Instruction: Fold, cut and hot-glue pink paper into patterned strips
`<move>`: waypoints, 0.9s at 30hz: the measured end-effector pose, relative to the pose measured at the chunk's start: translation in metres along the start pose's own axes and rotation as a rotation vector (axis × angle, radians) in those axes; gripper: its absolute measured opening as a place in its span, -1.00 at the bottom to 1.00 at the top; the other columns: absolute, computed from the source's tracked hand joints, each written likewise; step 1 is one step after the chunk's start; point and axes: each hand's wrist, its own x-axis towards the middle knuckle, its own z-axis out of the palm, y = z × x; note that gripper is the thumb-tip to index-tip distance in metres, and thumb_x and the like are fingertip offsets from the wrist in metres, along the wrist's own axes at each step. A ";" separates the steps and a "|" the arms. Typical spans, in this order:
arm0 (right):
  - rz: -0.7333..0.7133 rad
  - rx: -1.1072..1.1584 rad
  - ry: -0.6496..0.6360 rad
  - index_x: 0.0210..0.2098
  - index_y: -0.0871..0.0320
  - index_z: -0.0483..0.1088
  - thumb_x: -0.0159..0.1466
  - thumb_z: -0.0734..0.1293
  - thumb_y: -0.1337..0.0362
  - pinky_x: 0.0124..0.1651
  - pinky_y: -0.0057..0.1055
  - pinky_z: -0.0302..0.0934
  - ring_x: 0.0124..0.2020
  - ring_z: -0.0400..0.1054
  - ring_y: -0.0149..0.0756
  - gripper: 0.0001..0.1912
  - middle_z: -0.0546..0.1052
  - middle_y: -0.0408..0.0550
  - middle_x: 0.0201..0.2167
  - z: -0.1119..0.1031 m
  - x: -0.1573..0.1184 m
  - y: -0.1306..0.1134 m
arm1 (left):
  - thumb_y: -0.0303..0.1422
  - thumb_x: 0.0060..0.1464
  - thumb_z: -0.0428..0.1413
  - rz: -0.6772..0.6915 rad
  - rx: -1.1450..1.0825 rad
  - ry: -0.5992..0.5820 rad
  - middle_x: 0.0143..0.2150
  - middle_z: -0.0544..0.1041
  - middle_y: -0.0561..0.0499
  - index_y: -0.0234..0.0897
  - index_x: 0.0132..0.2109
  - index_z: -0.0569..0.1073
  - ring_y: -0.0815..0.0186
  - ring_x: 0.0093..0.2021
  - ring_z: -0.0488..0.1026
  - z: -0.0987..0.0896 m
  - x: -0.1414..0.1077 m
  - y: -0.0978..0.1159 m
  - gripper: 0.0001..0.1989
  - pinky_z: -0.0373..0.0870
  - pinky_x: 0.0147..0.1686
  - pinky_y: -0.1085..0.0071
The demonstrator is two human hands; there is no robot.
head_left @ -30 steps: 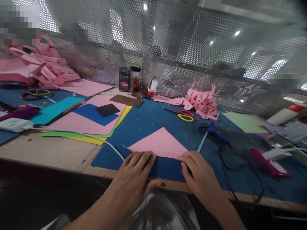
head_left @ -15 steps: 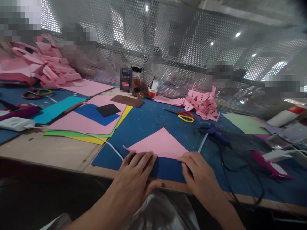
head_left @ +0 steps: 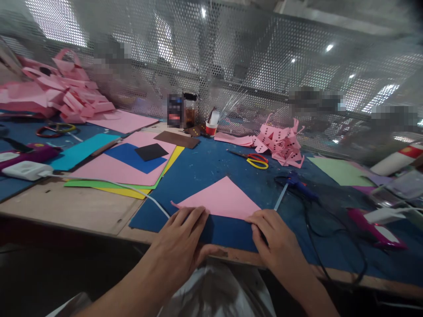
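Observation:
A pink sheet of paper (head_left: 224,198) lies folded into a triangle on the blue table mat, its point away from me and its long edge near me. Across the left end of that edge my left hand (head_left: 183,233) rests with fingers stretched flat and thumb apart, over the mat's front edge. A narrow pink curl sticks out past its fingertips at the left corner. My right hand (head_left: 274,231) holds the right corner, fingers bent together and thumb close to the index fingertip. The paper under both hands is hidden.
Beyond the paper lie scissors (head_left: 256,160) and a heap of punched pink pieces (head_left: 279,141). A blue glue gun (head_left: 299,187) with a dark cable is at right. Coloured sheets (head_left: 95,169) are stacked at left, crossed by the white cord of a power strip (head_left: 28,170).
My left hand has slid slightly left along the near edge of the pink paper. My right hand stays at the right corner. The view has shifted slightly.

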 end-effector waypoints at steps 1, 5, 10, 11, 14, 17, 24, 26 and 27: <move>0.001 0.003 -0.002 -0.05 0.09 0.38 0.35 0.19 0.52 -0.04 -0.14 0.27 -0.10 0.33 -0.14 -0.71 0.43 0.00 -0.14 0.000 0.000 0.000 | 0.02 0.30 -0.03 0.007 0.004 0.002 0.19 0.46 -0.27 -0.45 0.24 0.36 -0.04 0.15 0.34 0.000 0.000 0.000 -0.36 0.34 0.08 0.05; 0.002 0.016 -0.008 -0.05 0.09 0.38 0.35 0.19 0.52 -0.02 -0.13 0.27 -0.08 0.32 -0.14 -0.71 0.43 0.00 -0.13 0.000 -0.001 0.000 | 0.02 0.29 0.00 0.011 0.023 0.009 0.20 0.46 -0.22 -0.41 0.26 0.34 -0.01 0.15 0.34 0.001 0.000 0.000 -0.37 0.27 0.14 0.05; 0.000 0.007 -0.005 -0.05 0.09 0.38 0.36 0.19 0.52 -0.03 -0.15 0.27 -0.08 0.32 -0.14 -0.72 0.43 0.00 -0.13 0.000 -0.002 0.001 | -0.03 0.28 0.05 0.014 0.031 -0.004 0.22 0.45 -0.19 -0.39 0.28 0.31 -0.01 0.17 0.32 0.001 -0.001 0.000 -0.39 0.20 0.19 0.00; -0.003 0.004 -0.002 -0.05 0.09 0.38 0.36 0.19 0.51 -0.03 -0.15 0.27 -0.08 0.32 -0.14 -0.72 0.43 0.00 -0.13 0.000 -0.002 0.001 | -0.04 0.28 0.05 0.015 0.028 -0.006 0.22 0.44 -0.19 -0.39 0.29 0.31 -0.02 0.17 0.31 0.001 -0.002 0.000 -0.39 0.19 0.20 -0.01; -0.011 -0.002 0.004 -0.04 0.09 0.38 0.36 0.19 0.51 -0.03 -0.16 0.27 -0.08 0.32 -0.14 -0.72 0.43 0.00 -0.14 0.001 -0.002 0.002 | -0.05 0.28 0.05 0.000 0.013 -0.014 0.24 0.44 -0.16 -0.36 0.30 0.31 -0.01 0.18 0.30 0.001 -0.003 -0.001 -0.40 0.18 0.21 0.00; -0.014 -0.003 0.000 -0.04 0.09 0.38 0.36 0.19 0.51 -0.03 -0.16 0.27 -0.09 0.32 -0.14 -0.71 0.43 0.00 -0.14 0.001 -0.002 0.002 | -0.05 0.28 0.06 -0.010 0.009 -0.033 0.24 0.44 -0.16 -0.36 0.30 0.31 -0.02 0.19 0.30 0.000 -0.003 -0.002 -0.40 0.18 0.21 0.01; -0.031 -0.003 0.003 -0.03 0.10 0.37 0.36 0.19 0.51 -0.03 -0.17 0.26 -0.08 0.31 -0.16 -0.72 0.43 0.00 -0.14 0.001 0.000 0.003 | -0.05 0.29 0.05 -0.030 -0.009 -0.073 0.28 0.41 -0.10 -0.32 0.32 0.29 0.00 0.21 0.26 0.000 -0.002 -0.003 -0.40 0.14 0.24 -0.01; -0.031 -0.009 0.005 -0.03 0.10 0.37 0.36 0.19 0.51 -0.03 -0.17 0.26 -0.08 0.31 -0.16 -0.72 0.43 0.00 -0.14 0.001 0.000 0.003 | -0.06 0.30 0.03 -0.030 -0.011 -0.082 0.29 0.39 -0.09 -0.30 0.33 0.28 0.00 0.22 0.26 -0.001 -0.003 -0.004 -0.41 0.13 0.26 -0.02; -0.031 -0.011 0.006 -0.03 0.10 0.37 0.37 0.19 0.51 -0.03 -0.18 0.26 -0.08 0.31 -0.15 -0.72 0.43 0.00 -0.14 0.002 0.000 0.004 | -0.05 0.31 0.02 -0.031 -0.010 -0.083 0.29 0.39 -0.09 -0.29 0.33 0.28 0.00 0.23 0.26 -0.001 -0.003 -0.004 -0.41 0.13 0.26 -0.02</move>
